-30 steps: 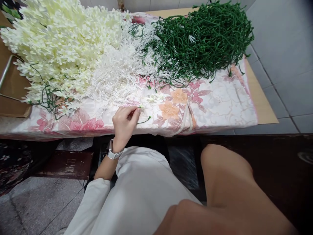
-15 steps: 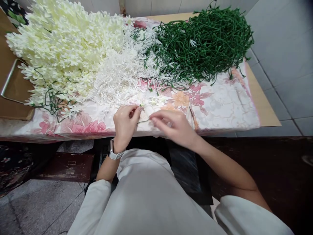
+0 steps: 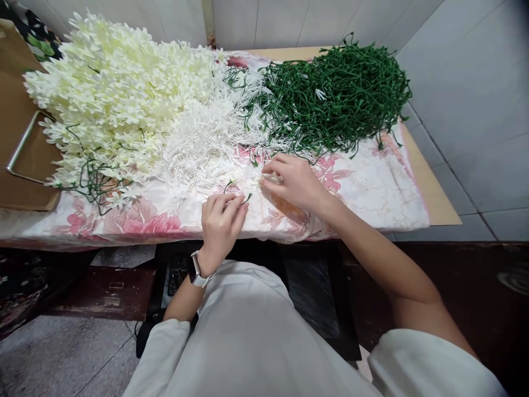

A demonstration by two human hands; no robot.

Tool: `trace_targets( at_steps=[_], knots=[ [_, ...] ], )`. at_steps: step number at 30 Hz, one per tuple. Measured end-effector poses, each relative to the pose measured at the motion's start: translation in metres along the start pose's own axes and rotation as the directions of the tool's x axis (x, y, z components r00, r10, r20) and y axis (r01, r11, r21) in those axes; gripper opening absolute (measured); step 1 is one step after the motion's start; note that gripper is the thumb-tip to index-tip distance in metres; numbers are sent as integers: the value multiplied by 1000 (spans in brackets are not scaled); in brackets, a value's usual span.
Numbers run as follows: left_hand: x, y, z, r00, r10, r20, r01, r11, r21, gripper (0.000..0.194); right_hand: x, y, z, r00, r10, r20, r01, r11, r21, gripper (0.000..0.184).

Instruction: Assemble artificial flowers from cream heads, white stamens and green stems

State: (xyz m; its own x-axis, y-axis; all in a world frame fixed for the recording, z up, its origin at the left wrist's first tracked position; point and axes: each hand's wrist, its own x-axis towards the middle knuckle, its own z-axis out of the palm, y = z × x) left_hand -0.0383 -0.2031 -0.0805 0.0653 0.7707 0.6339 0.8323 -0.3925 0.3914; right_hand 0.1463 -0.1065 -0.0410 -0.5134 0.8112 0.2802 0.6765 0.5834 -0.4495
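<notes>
My left hand is closed near the table's front edge, fingers pinched on a thin green plastic stem. Dark green tips stick out above the fingers, one with a small pale piece at its end. To the right and a little farther back, my right hand curls over loose white artificial flowers on the cloth. A pale petal shows between its thumb and fingers; the fingertips partly hide it. Just behind both hands spreads a heap of thin white stamen pieces.
A tall pile of cream artificial flowers stands at the left, beside a cardboard box with a metal handle. Tangled green stems are heaped at the back right. A floral cloth covers the table; tiled walls rise behind and to the right.
My right hand has moved away from my left hand, back to the loose white flowers. My left hand has shifted slightly right and turned, still holding the stem. The camera view has tilted slightly.
</notes>
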Motion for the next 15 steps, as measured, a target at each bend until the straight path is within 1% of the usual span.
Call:
trace_targets(
  at_steps=[2, 3, 5, 7, 9, 10, 11, 12, 13, 14, 15],
  knots=[
    [-1, 0, 1, 1000, -15, -27, 15, 999, -32, 19, 7, 1, 2, 999, 13, -29, -13, 1000, 1, 14],
    [0, 1, 1, 999, -29, -46, 26, 998, -52, 19, 10, 2, 1, 998, 29, -60, -27, 999, 35, 15],
    [3, 2, 2, 995, -58, -79, 50, 994, -96, 18, 13, 4, -2, 987, 109, -122, -87, 981, 172, 14],
    [8, 6, 3, 990, -102, -95, 87, 984, -153, 16, 12, 4, -7, 965, 232, -121, -175, 916, 362, 12],
    [13, 12, 3, 975, -212, -65, 186, 941, -282, 17, 8, -1, -10, 945, 313, -100, -223, 834, 504, 13],
    [16, 15, 3, 956, -294, -6, 269, 882, -387, 19, 3, -4, -11, 942, 309, -127, -202, 830, 521, 13],
    [19, 18, 2, 923, -373, 91, 366, 782, -504, 24, -2, -7, -11, 947, 264, -184, -143, 859, 492, 13],
    [22, 21, 0, 879, -426, 213, 460, 643, -612, 30, -8, -10, -11, 951, 176, -255, -55, 906, 419, 12],
    [24, 22, -1, 831, -443, 337, 538, 486, -689, 35, -14, -13, -9, 950, 48, -308, 53, 948, 313, 10],
    [25, 23, -3, 788, -433, 437, 592, 340, -731, 39, -20, -14, -8, 944, -94, -316, 164, 966, 201, 9],
    [26, 23, -5, 757, -419, 501, 623, 229, -748, 41, -25, -15, -6, 932, -227, -284, 264, 959, 102, 10]
  ],
)
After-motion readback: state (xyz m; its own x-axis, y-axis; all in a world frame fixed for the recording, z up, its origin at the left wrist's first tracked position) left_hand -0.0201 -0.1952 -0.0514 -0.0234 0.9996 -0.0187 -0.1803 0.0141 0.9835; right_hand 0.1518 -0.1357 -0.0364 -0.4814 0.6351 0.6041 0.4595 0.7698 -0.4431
